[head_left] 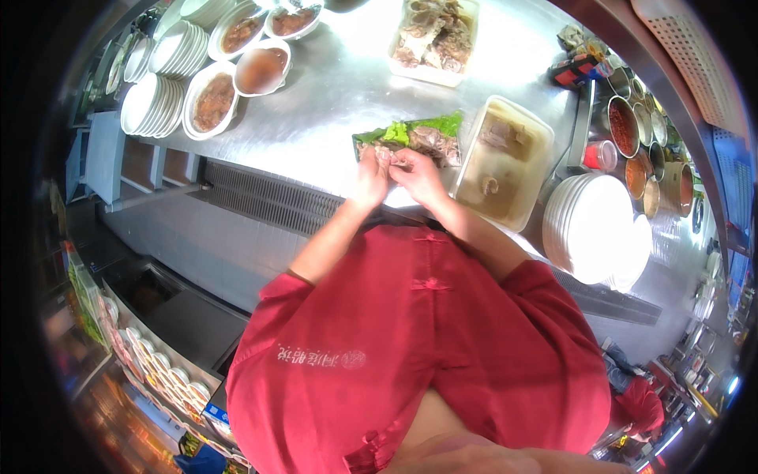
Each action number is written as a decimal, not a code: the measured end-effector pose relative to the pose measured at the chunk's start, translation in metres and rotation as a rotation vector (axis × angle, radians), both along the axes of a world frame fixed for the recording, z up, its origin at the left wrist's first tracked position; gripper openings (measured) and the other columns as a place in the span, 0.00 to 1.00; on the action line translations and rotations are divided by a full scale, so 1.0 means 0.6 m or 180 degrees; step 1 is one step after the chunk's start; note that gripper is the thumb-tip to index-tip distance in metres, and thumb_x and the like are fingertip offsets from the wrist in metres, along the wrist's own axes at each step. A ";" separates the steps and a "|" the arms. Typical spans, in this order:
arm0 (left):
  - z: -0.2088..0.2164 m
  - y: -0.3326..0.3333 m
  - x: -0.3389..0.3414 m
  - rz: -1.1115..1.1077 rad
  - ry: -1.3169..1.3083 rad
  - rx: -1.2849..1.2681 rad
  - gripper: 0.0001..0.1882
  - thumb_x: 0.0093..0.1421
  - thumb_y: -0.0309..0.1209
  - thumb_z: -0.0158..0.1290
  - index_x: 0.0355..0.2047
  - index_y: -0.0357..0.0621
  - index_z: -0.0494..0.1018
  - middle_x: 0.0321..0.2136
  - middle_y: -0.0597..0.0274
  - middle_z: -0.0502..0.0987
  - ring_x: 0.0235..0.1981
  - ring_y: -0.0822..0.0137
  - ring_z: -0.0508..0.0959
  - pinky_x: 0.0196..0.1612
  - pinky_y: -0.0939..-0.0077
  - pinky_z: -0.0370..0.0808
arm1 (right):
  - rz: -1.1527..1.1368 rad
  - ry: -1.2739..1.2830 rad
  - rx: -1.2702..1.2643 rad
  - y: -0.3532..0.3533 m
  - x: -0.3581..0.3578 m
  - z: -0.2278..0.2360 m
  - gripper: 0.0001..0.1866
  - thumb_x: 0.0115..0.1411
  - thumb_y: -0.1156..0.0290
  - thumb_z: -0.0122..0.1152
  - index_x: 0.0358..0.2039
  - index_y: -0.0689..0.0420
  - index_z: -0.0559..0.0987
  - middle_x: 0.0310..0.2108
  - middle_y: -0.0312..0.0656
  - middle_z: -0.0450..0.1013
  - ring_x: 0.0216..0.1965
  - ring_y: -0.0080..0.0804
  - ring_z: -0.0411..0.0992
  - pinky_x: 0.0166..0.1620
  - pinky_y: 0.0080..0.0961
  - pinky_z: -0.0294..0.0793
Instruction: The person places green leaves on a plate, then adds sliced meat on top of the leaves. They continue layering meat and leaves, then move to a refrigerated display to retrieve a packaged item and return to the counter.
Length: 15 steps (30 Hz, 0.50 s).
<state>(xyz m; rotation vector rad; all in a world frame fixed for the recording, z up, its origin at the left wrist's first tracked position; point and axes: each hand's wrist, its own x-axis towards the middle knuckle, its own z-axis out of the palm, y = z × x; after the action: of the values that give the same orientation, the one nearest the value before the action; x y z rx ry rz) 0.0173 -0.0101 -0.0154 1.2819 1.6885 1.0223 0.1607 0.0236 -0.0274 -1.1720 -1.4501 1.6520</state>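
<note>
My left hand (373, 174) and my right hand (418, 175) meet over the near edge of a dark plate (356, 142). Their fingers are closed in a pinch on a small piece of cooked meat, partly hidden by the fingertips. Green lettuce leaves (396, 132) line the back of the plate, with pieces of brownish meat (436, 144) lying in front of them. Right beside the plate stands a cream plastic tub (517, 207) holding cloudy liquid and some meat. Farther back, a second tub (426, 77) is heaped with meat chunks (433, 33).
Stacked white plates (588, 229) stand at the right, near several pots of sauces and seasonings (622, 126). Bowls of brown food (213, 107) and more stacked plates (150, 107) fill the far left of the steel counter (316, 118). Another person (641, 403) appears at lower right.
</note>
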 end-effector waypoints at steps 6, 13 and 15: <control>-0.001 0.008 0.031 0.0452 -0.0233 0.0038 0.14 0.74 0.33 0.45 0.35 0.33 0.67 0.28 0.47 0.72 0.29 0.59 0.74 0.34 0.62 0.71 | -0.0064 0.0579 -0.0442 -0.010 0.002 -0.024 0.06 0.59 0.76 0.66 0.37 0.59 0.79 0.29 0.36 0.79 0.30 0.18 0.74 0.34 0.19 0.75; 0.017 0.058 0.002 0.1786 -0.1284 0.0396 0.18 0.76 0.41 0.43 0.29 0.45 0.64 0.18 0.72 0.64 0.19 0.80 0.61 0.21 0.80 0.60 | -0.0420 -0.0300 -0.0315 0.029 0.052 -0.012 0.08 0.58 0.79 0.69 0.34 0.58 0.76 0.31 0.39 0.80 0.31 0.22 0.77 0.33 0.18 0.77; 0.026 0.065 -0.028 0.1830 -0.1518 0.0100 0.16 0.74 0.41 0.46 0.30 0.47 0.64 0.17 0.72 0.64 0.17 0.78 0.61 0.19 0.80 0.57 | -0.0857 0.0252 -0.0152 0.056 0.084 -0.011 0.07 0.59 0.77 0.69 0.34 0.58 0.78 0.31 0.39 0.80 0.32 0.24 0.78 0.35 0.19 0.76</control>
<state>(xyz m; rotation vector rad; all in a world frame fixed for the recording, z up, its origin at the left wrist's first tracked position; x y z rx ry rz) 0.0007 0.0286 0.0002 0.4944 1.6821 1.5457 0.2109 0.0575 -0.0343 -1.2532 -1.1541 1.5345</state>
